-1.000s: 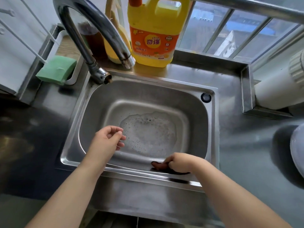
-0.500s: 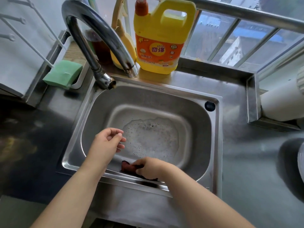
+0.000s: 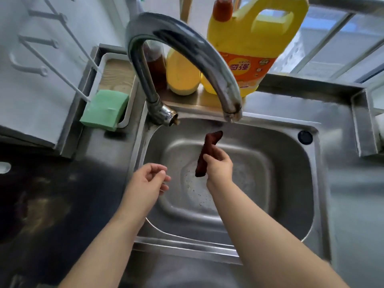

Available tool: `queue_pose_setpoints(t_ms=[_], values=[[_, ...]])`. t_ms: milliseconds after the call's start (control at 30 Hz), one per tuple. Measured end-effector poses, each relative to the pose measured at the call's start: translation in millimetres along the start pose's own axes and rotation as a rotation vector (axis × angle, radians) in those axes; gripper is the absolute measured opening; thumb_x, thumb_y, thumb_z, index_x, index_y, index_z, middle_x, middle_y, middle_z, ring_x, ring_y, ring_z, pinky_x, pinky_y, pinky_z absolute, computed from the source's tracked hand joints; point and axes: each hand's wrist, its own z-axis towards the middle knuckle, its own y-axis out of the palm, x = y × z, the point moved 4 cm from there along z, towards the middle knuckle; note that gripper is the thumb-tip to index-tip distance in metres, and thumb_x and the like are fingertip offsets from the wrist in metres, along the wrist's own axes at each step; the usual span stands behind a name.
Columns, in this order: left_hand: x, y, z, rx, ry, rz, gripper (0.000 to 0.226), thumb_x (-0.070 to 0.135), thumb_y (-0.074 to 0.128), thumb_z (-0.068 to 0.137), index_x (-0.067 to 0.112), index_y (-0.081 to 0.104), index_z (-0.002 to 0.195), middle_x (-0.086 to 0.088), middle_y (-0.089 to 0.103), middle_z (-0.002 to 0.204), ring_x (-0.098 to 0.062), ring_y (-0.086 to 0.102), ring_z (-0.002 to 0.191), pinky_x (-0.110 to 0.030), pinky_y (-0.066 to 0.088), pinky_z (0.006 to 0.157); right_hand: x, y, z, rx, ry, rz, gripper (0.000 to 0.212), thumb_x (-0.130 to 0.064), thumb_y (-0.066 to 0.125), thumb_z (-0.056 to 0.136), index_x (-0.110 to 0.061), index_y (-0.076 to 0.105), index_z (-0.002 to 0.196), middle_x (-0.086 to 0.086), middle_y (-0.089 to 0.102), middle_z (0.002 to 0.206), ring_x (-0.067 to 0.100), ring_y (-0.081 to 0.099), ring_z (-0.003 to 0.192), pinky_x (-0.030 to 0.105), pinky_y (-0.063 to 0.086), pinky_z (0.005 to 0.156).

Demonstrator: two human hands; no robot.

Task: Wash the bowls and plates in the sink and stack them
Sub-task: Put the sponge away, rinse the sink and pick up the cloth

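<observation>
The steel sink (image 3: 291, 204) holds a little foamy water (image 3: 245, 179) around its middle and no bowl or plate that I can see. My right hand (image 3: 220, 165) is raised over the basin and grips a dark red-brown cloth (image 3: 207, 150), which sticks up toward the tap and hangs down below my fingers. My left hand (image 3: 147, 181) hovers over the sink's left side with its fingers loosely curled, holding nothing. The curved chrome tap (image 3: 187, 48) arches over the back of the sink, and no water runs from its spout.
A yellow detergent jug (image 3: 249, 38) and a smaller yellow bottle (image 3: 182, 75) stand behind the sink. A green sponge (image 3: 104, 109) lies in a white tray at the back left. A white wire rack (image 3: 41, 48) hangs on the left. Dark counter lies left, steel counter right.
My right hand has lifted the cloth from the sink's front wall up toward the tap. My left hand has hardly moved. The camera has come closer to the sink.
</observation>
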Motion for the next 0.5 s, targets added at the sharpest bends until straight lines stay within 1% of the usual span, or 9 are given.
queue_pose_setpoints(t_ms=[67, 100, 167, 200, 300, 367, 400, 433, 500], values=[[0.2, 11.0, 13.5, -0.071, -0.019, 0.031, 0.01, 0.011, 0.055, 0.094, 0.02, 0.059, 0.096, -0.004, 0.066, 0.096, -0.013, 0.063, 0.074, -0.03, 0.053, 0.074, 3.7, 2.8, -5.8, -0.004, -0.003, 0.106, 0.032, 0.009, 0.057, 0.086, -0.014, 0.062, 0.108, 0.009, 0.065, 0.114, 0.023, 0.063, 0.104, 0.035, 0.05, 0.094], [0.2, 20.6, 20.2, -0.123, -0.043, 0.044, 0.013, 0.015, 0.057, 0.094, 0.022, 0.057, 0.105, -0.003, 0.063, 0.108, -0.014, 0.064, 0.087, -0.032, 0.053, 0.082, 5.5, 3.3, -9.7, -0.023, 0.008, 0.173, 0.03, 0.01, 0.057, 0.086, -0.013, 0.06, 0.106, 0.011, 0.064, 0.112, 0.025, 0.064, 0.103, 0.037, 0.052, 0.091], [-0.6, 44.3, 33.5, -0.233, -0.131, -0.024, 0.036, 0.025, 0.06, 0.093, 0.024, 0.047, 0.126, 0.001, 0.055, 0.123, -0.016, 0.058, 0.11, -0.037, 0.048, 0.097, 7.6, 3.6, -19.6, -0.093, 0.044, 0.3, 0.028, 0.011, 0.056, 0.087, -0.008, 0.057, 0.107, 0.015, 0.064, 0.111, 0.026, 0.066, 0.098, 0.034, 0.056, 0.081], [1.0, 56.2, 37.4, -0.283, -0.197, -0.094, 0.039, 0.03, 0.059, 0.093, 0.023, 0.046, 0.129, 0.002, 0.057, 0.122, -0.016, 0.059, 0.109, -0.035, 0.049, 0.096, 8.1, 3.5, -24.3, -0.128, 0.053, 0.327, 0.027, 0.011, 0.057, 0.087, -0.007, 0.056, 0.107, 0.017, 0.064, 0.11, 0.026, 0.066, 0.097, 0.032, 0.057, 0.078], [5.4, 83.4, 41.0, -0.429, -0.329, -0.188, 0.032, 0.035, 0.056, 0.094, 0.013, 0.06, 0.117, -0.004, 0.07, 0.104, -0.015, 0.065, 0.091, -0.025, 0.05, 0.072, 3.9, -1.5, -32.6, -0.161, -0.004, 0.237, 0.023, 0.009, 0.06, 0.086, -0.008, 0.059, 0.101, 0.014, 0.068, 0.1, 0.023, 0.068, 0.093, 0.029, 0.056, 0.074], [3.4, 93.0, 44.4, -0.45, -0.32, -0.208, 0.03, 0.032, 0.057, 0.094, 0.01, 0.063, 0.113, -0.007, 0.072, 0.1, -0.017, 0.067, 0.092, -0.026, 0.051, 0.075, -5.0, -7.2, -33.5, -0.168, -0.061, 0.092, 0.023, 0.003, 0.061, 0.087, -0.014, 0.064, 0.101, 0.007, 0.072, 0.096, 0.019, 0.069, 0.093, 0.027, 0.055, 0.078], [2.5, 96.1, 46.8, -0.42, -0.313, -0.224, 0.027, 0.029, 0.059, 0.094, 0.009, 0.063, 0.111, -0.008, 0.071, 0.098, -0.018, 0.067, 0.093, -0.028, 0.052, 0.079, -10.1, -10.4, -33.1, -0.181, -0.078, 0.007, 0.024, -0.001, 0.06, 0.088, -0.018, 0.065, 0.103, 0.004, 0.072, 0.098, 0.016, 0.068, 0.095, 0.025, 0.054, 0.08], [1.1, 100.2, 50.0, -0.387, -0.31, -0.234, 0.023, 0.027, 0.059, 0.094, 0.01, 0.063, 0.109, -0.007, 0.071, 0.095, -0.019, 0.066, 0.093, -0.03, 0.051, 0.083, -15.4, -13.0, -33.3, -0.201, -0.088, -0.072, 0.025, -0.004, 0.059, 0.09, -0.022, 0.065, 0.106, -0.001, 0.072, 0.1, 0.011, 0.068, 0.097, 0.02, 0.053, 0.079], [-1.3, 111.6, 57.6, -0.326, -0.315, -0.21, 0.019, 0.026, 0.059, 0.094, 0.012, 0.063, 0.106, -0.006, 0.07, 0.093, -0.021, 0.066, 0.092, -0.033, 0.051, 0.086, -24.5, -21.4, -33.7, -0.217, -0.106, -0.2, 0.03, -0.007, 0.056, 0.092, -0.025, 0.061, 0.115, -0.01, 0.068, 0.104, -0.005, 0.063, 0.093, 0.007, 0.048, 0.07]])
